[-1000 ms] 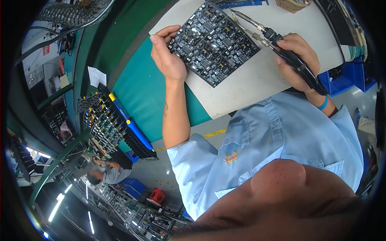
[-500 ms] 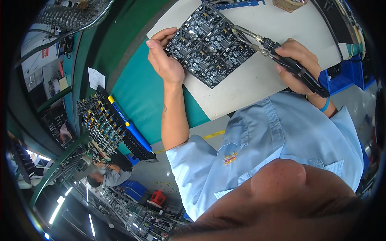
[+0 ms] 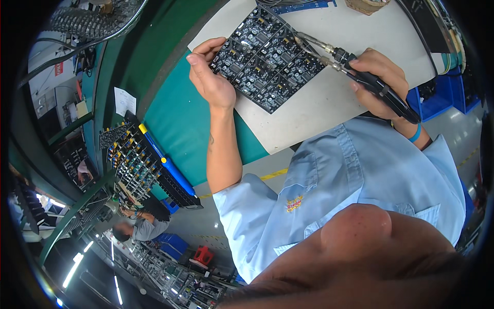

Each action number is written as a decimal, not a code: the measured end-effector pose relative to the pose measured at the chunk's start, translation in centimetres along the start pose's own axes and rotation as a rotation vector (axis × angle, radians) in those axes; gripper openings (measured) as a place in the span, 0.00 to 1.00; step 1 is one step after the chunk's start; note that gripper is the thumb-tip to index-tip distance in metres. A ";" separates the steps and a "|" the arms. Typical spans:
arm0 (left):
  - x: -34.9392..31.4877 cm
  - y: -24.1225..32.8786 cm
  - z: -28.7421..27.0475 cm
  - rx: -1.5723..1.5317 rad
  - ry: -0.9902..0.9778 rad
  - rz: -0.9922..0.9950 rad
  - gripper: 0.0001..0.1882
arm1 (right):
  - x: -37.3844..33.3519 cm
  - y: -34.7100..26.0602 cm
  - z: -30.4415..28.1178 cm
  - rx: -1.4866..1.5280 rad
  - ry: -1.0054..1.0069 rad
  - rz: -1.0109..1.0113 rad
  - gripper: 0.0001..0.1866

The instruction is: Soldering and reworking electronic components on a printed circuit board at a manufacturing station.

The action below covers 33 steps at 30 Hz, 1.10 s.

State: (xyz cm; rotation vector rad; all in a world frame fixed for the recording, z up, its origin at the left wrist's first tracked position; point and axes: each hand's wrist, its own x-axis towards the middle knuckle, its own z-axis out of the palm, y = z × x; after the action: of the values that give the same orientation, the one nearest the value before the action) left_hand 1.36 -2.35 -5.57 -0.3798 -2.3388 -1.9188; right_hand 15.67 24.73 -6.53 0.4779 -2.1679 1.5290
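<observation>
A black circuit board panel (image 3: 267,59), covered with small components and divided into several like sections, is tilted cornerwise over the pale sheet. My left hand (image 3: 211,77) grips its left edge, thumb towards me and fingers going behind the board. In my right hand (image 3: 382,82) is a pair of soldering tweezers (image 3: 378,86) with a black handle and two metal arms. Their tips reach the board's upper right edge; whether they touch a component is too small to tell.
Under the board lies a pale sheet (image 3: 272,135) on a green mat (image 3: 175,121). A blue solder sucker (image 3: 175,175) lies beside a rack of boards (image 3: 135,159) at left. Blue bins (image 3: 437,103) stand at right, a brown container (image 3: 366,5) at the back. Another person (image 3: 146,226) sits farther off.
Almost nothing differs. My right hand and the soldering tweezers have shifted very slightly; the board and my left hand stay in place.
</observation>
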 end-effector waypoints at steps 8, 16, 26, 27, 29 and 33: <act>0.1 -0.3 0.0 0.007 0.007 -0.016 0.38 | -1.1 -0.2 -3.3 -0.212 0.326 0.068 0.20; 0.0 -0.3 -0.1 -0.013 0.006 -0.010 0.38 | -1.1 0.3 -2.8 -0.196 0.409 0.265 0.22; -0.1 0.3 0.2 0.014 -0.001 0.038 0.39 | 1.0 0.3 0.6 -0.020 0.098 -0.048 0.23; -0.1 0.3 0.2 0.019 -0.002 0.042 0.39 | 1.1 0.3 0.9 -0.021 0.093 -0.042 0.23; -0.1 0.3 0.1 0.026 0.002 0.044 0.39 | 1.2 0.4 1.1 -0.017 0.084 -0.038 0.23; 0.0 0.2 0.1 0.027 -0.008 0.050 0.39 | 1.2 0.6 1.0 -0.039 0.093 -0.037 0.23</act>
State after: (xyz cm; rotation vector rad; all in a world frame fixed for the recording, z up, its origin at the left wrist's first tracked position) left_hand 1.46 -2.19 -5.42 -0.4398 -2.3340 -1.8656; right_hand 14.22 23.98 -6.62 0.4237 -2.1029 1.4569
